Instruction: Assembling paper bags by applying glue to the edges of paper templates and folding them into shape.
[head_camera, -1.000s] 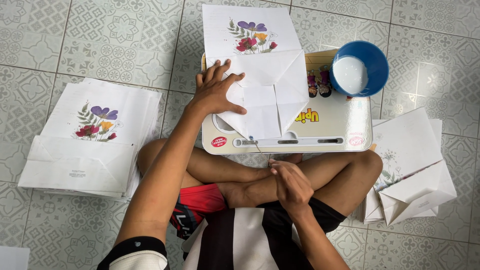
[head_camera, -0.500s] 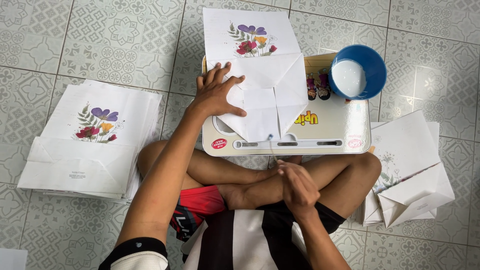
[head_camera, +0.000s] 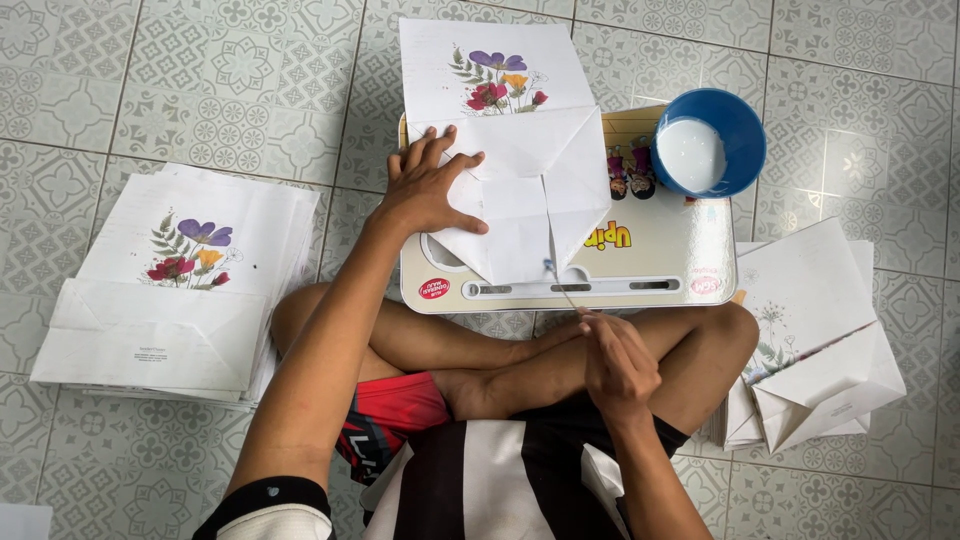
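I note the folded paper bag (head_camera: 520, 190) under my left fingers (head_camera: 425, 165) on the surface (head_camera: 660, 255); bowl (head_camera: 708, 143) right of them.

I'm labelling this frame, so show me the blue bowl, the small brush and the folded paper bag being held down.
blue bowl (head_camera: 745, 118): head view, right rim.
small brush (head_camera: 560, 287): head view, thin handle.
folded paper bag (head_camera: 525, 160): head view, folded flap.
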